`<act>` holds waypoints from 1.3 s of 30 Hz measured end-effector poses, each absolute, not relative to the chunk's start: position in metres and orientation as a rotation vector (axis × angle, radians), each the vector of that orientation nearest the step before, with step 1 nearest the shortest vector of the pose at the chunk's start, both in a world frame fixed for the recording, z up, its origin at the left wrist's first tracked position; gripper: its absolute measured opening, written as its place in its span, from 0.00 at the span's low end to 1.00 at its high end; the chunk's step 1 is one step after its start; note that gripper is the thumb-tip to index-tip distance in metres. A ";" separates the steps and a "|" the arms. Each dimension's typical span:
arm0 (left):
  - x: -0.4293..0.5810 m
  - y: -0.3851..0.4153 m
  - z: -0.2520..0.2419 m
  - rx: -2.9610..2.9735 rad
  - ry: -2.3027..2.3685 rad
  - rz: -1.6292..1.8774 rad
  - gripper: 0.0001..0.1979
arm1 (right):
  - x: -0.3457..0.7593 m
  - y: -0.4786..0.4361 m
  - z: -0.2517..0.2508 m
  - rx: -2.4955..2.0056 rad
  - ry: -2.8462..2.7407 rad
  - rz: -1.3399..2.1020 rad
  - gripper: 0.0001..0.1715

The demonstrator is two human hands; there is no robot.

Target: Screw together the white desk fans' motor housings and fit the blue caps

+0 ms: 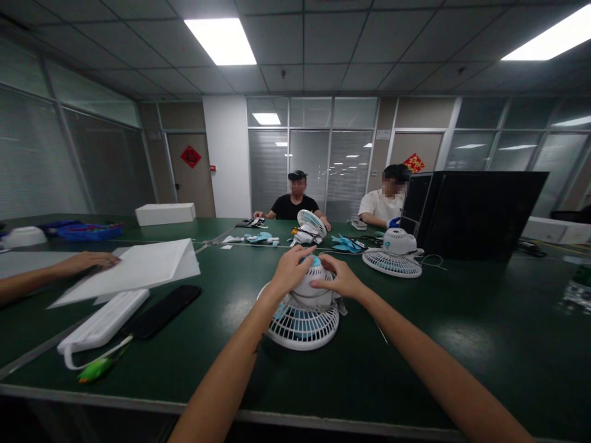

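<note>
A small white electric fan (302, 329) rests grille-down on the green table in front of me, with light-blue blades showing between the bars. Its rounded white motor housing (310, 294) points up and carries a light-blue part (316, 261) on top. My left hand (292, 269) is closed around the housing from the left, its fingers reaching over the top by the blue part. From the right, my right hand (342, 278) grips the same housing with curved fingers and thumb. The fingers partly hide the upper housing.
Behind are another fan (392, 264), a tilted fan (309, 229) and loose blue blades (348, 244). A black computer case (475, 215) stands right. At left lie a phone (164, 311), a power strip (106, 320) and white sheets (138, 267) under another person's hand (92, 263). Two people sit opposite.
</note>
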State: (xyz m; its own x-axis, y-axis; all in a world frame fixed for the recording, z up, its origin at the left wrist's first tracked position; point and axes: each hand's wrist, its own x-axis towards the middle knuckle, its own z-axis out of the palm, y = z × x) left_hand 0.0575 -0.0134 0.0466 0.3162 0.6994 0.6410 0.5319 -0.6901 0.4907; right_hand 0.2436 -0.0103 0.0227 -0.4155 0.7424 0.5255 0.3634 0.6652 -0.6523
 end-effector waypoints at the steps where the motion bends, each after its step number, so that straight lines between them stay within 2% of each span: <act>1: 0.057 -0.014 0.047 2.389 1.106 1.304 0.20 | 0.244 -0.011 0.023 -0.854 -2.033 0.576 0.35; 5: 0.055 -0.015 0.051 2.335 1.050 1.275 0.21 | 0.244 -0.012 0.026 -0.872 -2.032 0.603 0.34; 12: 0.050 -0.007 0.063 2.259 1.015 1.114 0.16 | 0.245 -0.009 0.025 -0.890 -2.037 0.613 0.35; 18: 0.040 0.014 0.069 1.998 0.729 0.854 0.13 | 0.245 -0.009 0.025 -0.910 -2.039 0.603 0.34; 23: 0.035 0.026 0.070 1.817 0.583 0.751 0.12 | 0.244 -0.012 0.027 -0.899 -2.052 0.620 0.37; 28: 0.038 0.034 0.059 1.749 0.616 0.833 0.15 | 0.239 -0.019 0.029 -0.954 -2.083 0.536 0.40; 33: 0.022 0.040 0.024 1.701 0.925 1.129 0.22 | 0.224 -0.032 0.031 -1.228 -2.152 0.208 0.53; 36: 0.002 0.046 -0.001 1.742 1.103 1.132 0.26 | 0.215 -0.037 0.032 -1.331 -2.102 0.108 0.52; 39: -0.014 0.052 -0.020 1.762 1.165 1.089 0.34 | 0.212 -0.040 0.036 -1.345 -2.076 0.120 0.50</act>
